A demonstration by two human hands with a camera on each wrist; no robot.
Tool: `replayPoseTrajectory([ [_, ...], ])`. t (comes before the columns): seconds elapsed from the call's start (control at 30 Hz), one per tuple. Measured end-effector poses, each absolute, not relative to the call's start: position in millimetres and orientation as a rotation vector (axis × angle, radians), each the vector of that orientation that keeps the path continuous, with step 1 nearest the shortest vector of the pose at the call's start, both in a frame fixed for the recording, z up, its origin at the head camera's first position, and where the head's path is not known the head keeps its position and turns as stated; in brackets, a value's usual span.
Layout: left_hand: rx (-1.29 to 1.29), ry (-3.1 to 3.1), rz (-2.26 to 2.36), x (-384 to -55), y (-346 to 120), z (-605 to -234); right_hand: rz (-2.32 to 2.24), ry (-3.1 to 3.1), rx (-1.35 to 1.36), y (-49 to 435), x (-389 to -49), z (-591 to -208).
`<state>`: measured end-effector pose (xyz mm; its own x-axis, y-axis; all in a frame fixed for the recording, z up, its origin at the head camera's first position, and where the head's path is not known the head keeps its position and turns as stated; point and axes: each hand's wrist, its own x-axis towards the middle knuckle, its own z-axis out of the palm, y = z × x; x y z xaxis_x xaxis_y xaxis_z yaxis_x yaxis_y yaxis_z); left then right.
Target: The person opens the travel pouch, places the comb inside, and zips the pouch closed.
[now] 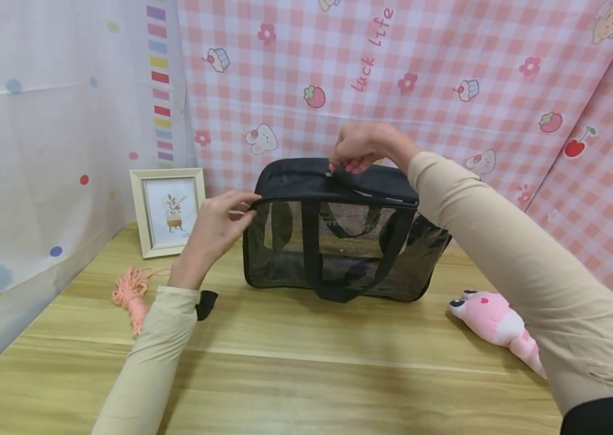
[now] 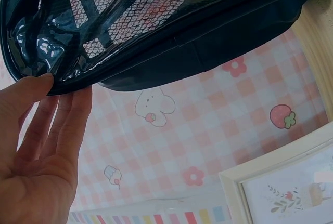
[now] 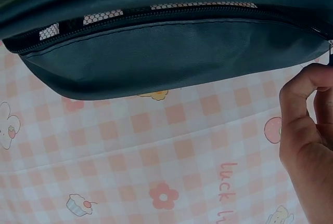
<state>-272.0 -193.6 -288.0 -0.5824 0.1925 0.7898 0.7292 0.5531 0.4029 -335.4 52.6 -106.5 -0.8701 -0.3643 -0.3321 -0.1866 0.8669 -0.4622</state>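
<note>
A black carry bag [image 1: 276, 275] with clear and mesh panels stands upright on the table, its strap handle [image 1: 311, 241] hanging down the front. At its upper left corner my left hand [image 1: 216, 226] pinches the edge, thumb on the clear side and fingers on the other, as the left wrist view shows. On top, my right hand [image 1: 363, 145] pinches the zipper pull [image 1: 329, 174]. To the right of the pull the zipper [image 3: 171, 12] is parted, and mesh shows through the gap in the right wrist view. The pull itself is mostly hidden by the fingers there.
Left of the bag stands a framed plant picture [image 1: 145, 211]. A bundle of peach cord [image 1: 133, 296] and a small black piece [image 1: 206, 304] lie near my left forearm. A pink plush toy [image 1: 488, 317] lies at the right. Checked cloth [image 1: 295, 54] hangs behind.
</note>
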Motion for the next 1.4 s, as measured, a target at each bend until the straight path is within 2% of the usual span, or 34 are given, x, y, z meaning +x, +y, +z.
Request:
replayPoseTrajectory([
  [1.4, -0.75, -2.066, -0.953, -273, -194, -288, -0.579, 2.61, -0.447, 74, -336, -99],
])
